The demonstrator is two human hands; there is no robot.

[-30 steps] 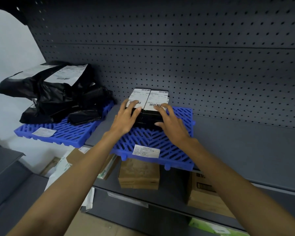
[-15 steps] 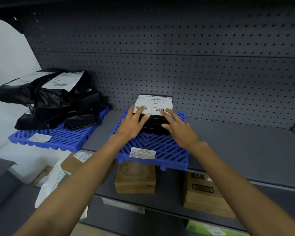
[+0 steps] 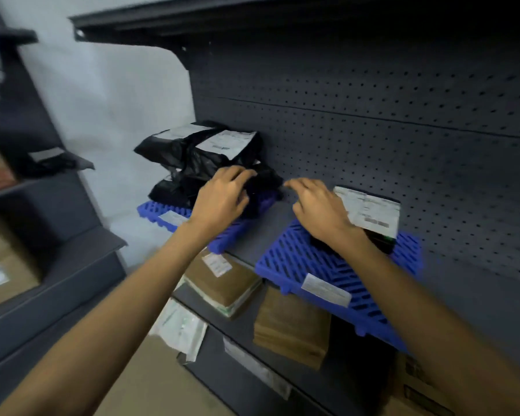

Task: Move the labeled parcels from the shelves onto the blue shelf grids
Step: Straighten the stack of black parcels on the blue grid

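Observation:
Two black boxes with white labels [image 3: 370, 211] lie stacked at the back of the right blue grid [image 3: 300, 259]. My right hand [image 3: 321, 211] hovers just left of them, fingers apart, holding nothing. On the left blue grid [image 3: 153, 210] sits a pile of black bags with white labels [image 3: 192, 157]. In front of that pile is my left hand [image 3: 222, 199], its fingers loosely curled near a bag and apparently empty. Motion blurs both hands.
On the shelf below lie a brown labeled parcel [image 3: 222, 280], a brown box [image 3: 291, 325], a white mailer [image 3: 180, 328] and a cardboard box [image 3: 418, 385]. A second grey shelf unit with a cardboard box [image 3: 9, 259] stands at left. A pegboard wall [image 3: 403, 145] backs the shelf.
Both hands have come off the black boxes, which stay on the right grid, and have moved left. My view has swung left and down.

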